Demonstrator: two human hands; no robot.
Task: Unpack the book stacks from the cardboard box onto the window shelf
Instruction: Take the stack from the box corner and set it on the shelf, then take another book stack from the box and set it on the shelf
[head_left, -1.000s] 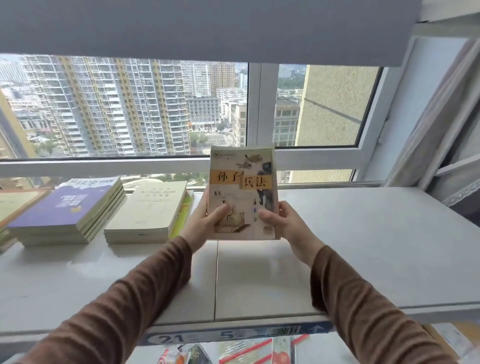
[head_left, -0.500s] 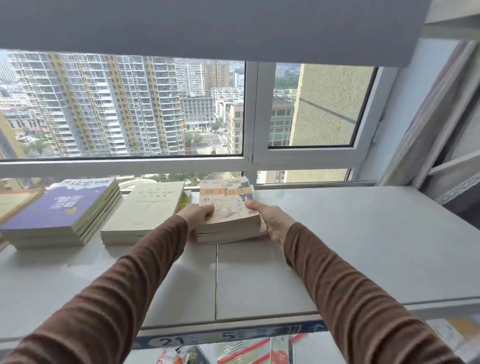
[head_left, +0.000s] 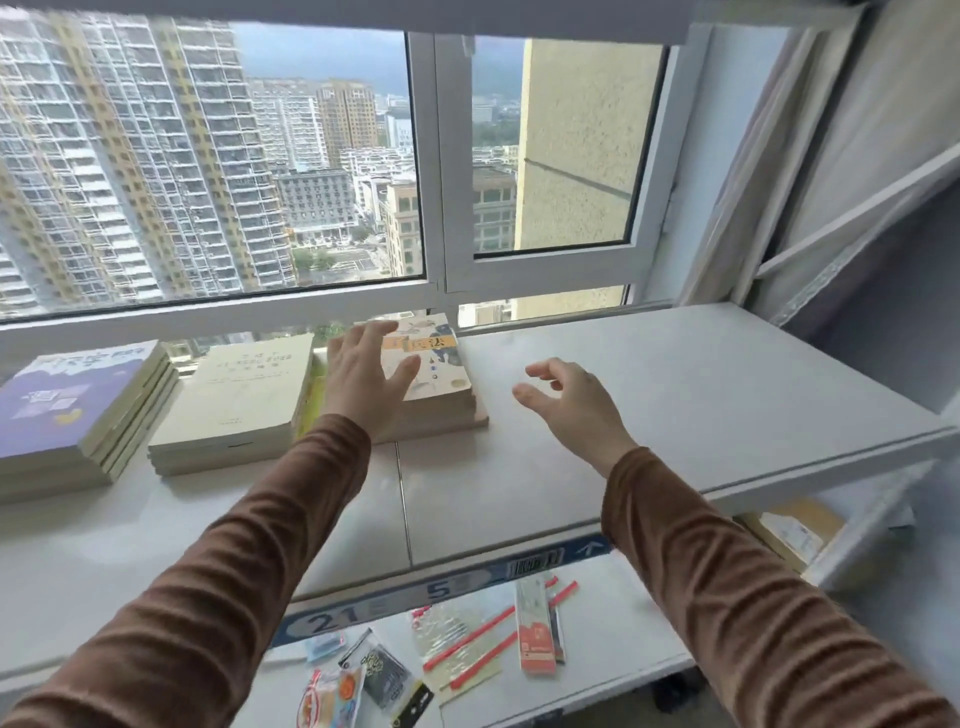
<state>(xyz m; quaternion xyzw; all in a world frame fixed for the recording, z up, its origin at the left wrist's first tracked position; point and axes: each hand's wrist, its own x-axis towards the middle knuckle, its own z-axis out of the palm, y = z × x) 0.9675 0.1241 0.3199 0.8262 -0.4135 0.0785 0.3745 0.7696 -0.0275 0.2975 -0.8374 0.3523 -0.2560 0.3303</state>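
Head view
Window shelf (head_left: 675, 395): carries three book stacks in a row by the glass.
Right stack (head_left: 441, 384): illustrated cover on top, lying flat.
Middle stack (head_left: 239, 400): cream cover, just left of it.
Left stack (head_left: 67, 415): purple cover, far left.
Left hand (head_left: 363, 374): fingers straight, over the right stack's left part, gripping nothing.
Right hand (head_left: 576, 400): released, loosely curled, apart from the stack.
Lower surface (head_left: 613, 644): plastic packets (head_left: 457, 649) lying loose.
Cardboard box (head_left: 789, 530): partly visible under the shelf at right; contents cannot be told.
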